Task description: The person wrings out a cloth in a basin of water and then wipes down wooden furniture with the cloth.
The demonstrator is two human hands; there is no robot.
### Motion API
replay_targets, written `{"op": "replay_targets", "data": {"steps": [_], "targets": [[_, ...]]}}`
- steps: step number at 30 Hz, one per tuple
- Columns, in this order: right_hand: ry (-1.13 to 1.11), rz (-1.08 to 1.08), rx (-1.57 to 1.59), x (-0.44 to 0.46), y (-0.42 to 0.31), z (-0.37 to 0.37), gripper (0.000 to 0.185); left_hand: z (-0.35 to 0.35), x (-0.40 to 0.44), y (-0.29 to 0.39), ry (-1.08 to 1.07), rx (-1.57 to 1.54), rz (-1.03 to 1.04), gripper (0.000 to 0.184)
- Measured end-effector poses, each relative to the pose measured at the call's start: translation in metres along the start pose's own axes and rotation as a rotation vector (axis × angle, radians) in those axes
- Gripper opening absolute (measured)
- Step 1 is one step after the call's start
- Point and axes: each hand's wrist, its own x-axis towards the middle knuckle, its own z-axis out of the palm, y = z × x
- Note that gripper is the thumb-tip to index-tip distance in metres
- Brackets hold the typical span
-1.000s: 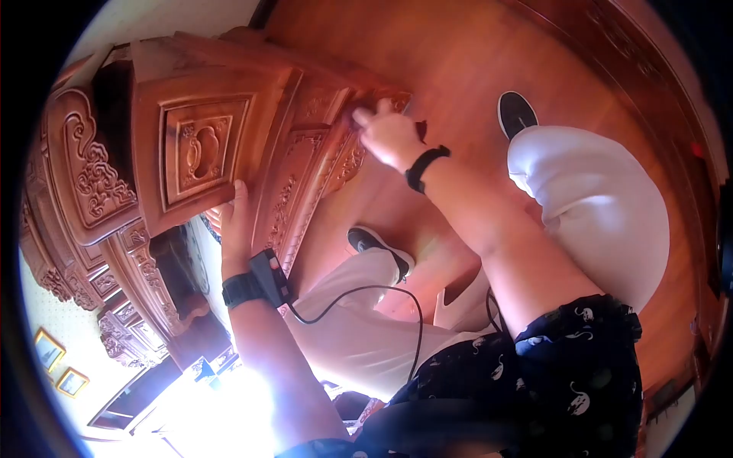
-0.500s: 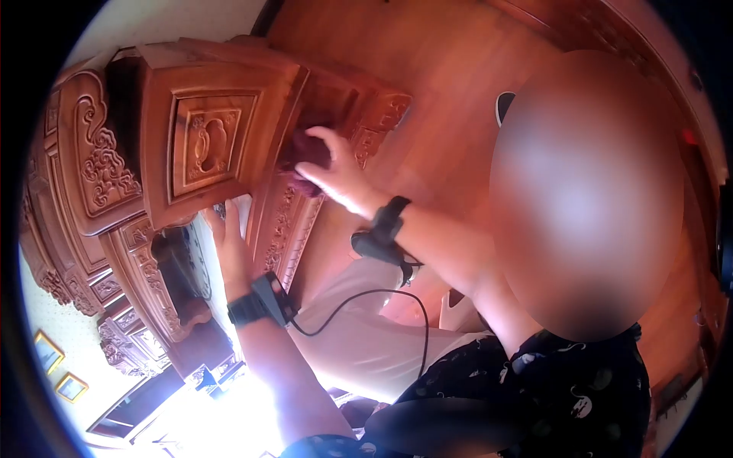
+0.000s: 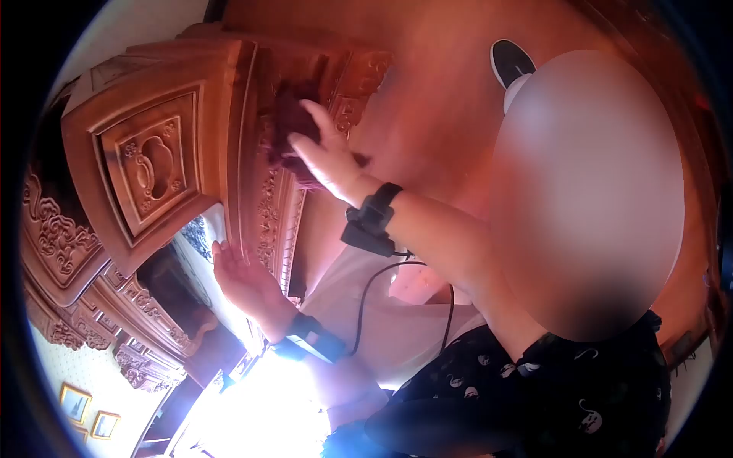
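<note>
My right hand (image 3: 328,156) is curled over a dark maroon cloth (image 3: 294,114), pressing it against the carved reddish-brown wood of a piece of furniture (image 3: 263,179). Some of the cloth hangs below the fingers. Lower down, my left hand (image 3: 248,282) is held with fingers stretched out, palm partly showing, and nothing in it. It is near the lower corner of a carved wooden panel (image 3: 153,168); whether the fingertips touch anything there is unclear. Both wrists wear black strapped devices, joined to a dark cable (image 3: 366,298).
More carved wooden furniture (image 3: 57,237) lines the left side. Framed pictures (image 3: 75,403) hang on the wall at the lower left, near a very bright light. A dark shoe (image 3: 511,62) rests on the reddish wooden floor (image 3: 435,84). A blurred oval covers the right side.
The furniture has shifted left in view. My right hand and the cloth are farther up and left. My left hand has moved down from the panel's edge, with its palm turned more into view.
</note>
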Motion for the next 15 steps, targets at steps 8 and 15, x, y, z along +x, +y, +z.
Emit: {"op": "replay_targets", "data": {"steps": [8, 15], "targets": [[0.092, -0.156, -0.316, -0.033, 0.020, 0.053, 0.038, -0.010, 0.028, -0.001, 0.018, -0.209, -0.172, 0.017], [-0.529, 0.154, -0.484, -0.064, 0.045, 0.026, 0.037, 0.009, 0.024, 0.001, 0.257, -0.123, -0.116, 0.013]]}}
